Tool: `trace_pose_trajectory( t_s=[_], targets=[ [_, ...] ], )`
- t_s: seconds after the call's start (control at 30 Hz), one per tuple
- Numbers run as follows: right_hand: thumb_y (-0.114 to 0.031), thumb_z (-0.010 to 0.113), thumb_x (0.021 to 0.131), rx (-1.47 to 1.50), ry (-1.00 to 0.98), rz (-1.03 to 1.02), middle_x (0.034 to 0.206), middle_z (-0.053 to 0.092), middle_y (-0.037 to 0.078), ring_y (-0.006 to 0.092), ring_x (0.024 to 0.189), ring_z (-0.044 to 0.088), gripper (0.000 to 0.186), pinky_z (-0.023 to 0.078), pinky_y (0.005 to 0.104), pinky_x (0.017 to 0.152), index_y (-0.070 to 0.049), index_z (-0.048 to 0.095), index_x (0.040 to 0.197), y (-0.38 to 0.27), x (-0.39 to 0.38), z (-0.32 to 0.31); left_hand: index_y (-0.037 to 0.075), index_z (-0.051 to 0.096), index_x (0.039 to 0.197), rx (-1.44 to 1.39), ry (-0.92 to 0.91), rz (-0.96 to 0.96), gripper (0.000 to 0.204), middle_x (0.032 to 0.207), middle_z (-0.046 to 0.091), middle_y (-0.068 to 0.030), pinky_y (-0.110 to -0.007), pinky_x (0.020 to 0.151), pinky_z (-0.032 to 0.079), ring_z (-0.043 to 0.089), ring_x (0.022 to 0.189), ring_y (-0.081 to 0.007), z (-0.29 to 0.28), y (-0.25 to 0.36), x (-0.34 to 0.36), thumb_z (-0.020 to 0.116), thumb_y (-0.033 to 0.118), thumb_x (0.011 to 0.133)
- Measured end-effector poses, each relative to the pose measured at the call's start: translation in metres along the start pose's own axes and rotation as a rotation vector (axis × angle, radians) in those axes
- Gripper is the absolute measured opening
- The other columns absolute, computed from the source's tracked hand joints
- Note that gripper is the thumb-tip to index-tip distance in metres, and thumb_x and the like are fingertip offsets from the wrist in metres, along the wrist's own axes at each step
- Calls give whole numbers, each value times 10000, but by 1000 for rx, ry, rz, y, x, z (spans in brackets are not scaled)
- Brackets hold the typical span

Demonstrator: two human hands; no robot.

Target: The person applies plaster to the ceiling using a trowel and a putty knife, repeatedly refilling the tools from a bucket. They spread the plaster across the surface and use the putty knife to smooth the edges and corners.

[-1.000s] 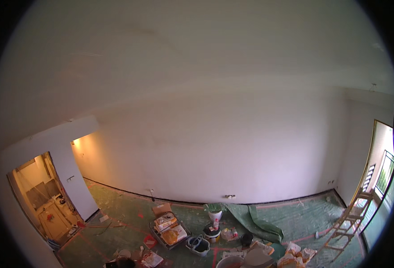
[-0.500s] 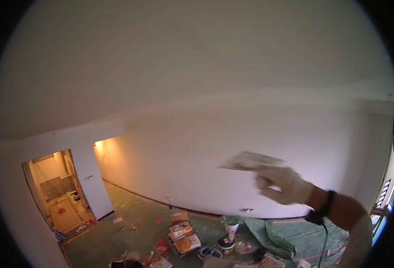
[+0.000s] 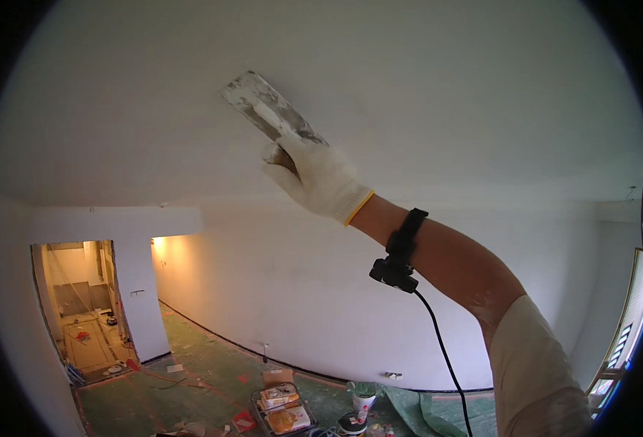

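Observation:
My right hand (image 3: 314, 175), in a white knit glove with a yellow cuff, is raised overhead and wrapped round the handle of a plastering trowel (image 3: 272, 109). The trowel's flat rectangular metal blade is smeared with white filler and lies against or very close to the pale ceiling (image 3: 423, 95); I cannot tell which. A black strap with a small device (image 3: 396, 262) sits on my right wrist, and a cable hangs down from it. My left hand is out of sight.
A doorway (image 3: 81, 306) opens at the left into a lit room. On the green floor sheeting (image 3: 212, 393) stand a tray (image 3: 267, 422) with bags and a white bucket (image 3: 363, 402). A window (image 3: 620, 335) is at the far right.
My right hand has lifted the trowel up and to the left, from in front of the far wall to the ceiling. The view has tilted upward.

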State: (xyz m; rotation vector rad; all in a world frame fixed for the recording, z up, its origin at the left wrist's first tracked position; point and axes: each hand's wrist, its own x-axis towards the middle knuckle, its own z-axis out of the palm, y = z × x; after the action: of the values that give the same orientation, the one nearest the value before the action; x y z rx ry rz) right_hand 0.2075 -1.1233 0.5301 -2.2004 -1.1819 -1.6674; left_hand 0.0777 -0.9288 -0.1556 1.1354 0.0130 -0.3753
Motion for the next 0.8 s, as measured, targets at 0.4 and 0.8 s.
trace_pose_trajectory(
  t_s=[0.4,0.8],
  targets=[
    [-309,590,960,-142,66,354,884,682,112,328,830,666,246,522,430,735,-93,598,1076,49,-43,8,52,557,1177,344,5,125,283,797,550,12,-258,545,428,497,638,-100,26,90,-88,621,205,947],
    [-334,645,933,1346,861,1746,1038,695,162,254,903,695,425,586,353,819,14,634,1175,-203,-456,-130,28,563,1339,64,-1050,-526,473,1076,693,-96,-231,604,506,659,812,-107,156,206,-44,723,81,898]
  ],
)
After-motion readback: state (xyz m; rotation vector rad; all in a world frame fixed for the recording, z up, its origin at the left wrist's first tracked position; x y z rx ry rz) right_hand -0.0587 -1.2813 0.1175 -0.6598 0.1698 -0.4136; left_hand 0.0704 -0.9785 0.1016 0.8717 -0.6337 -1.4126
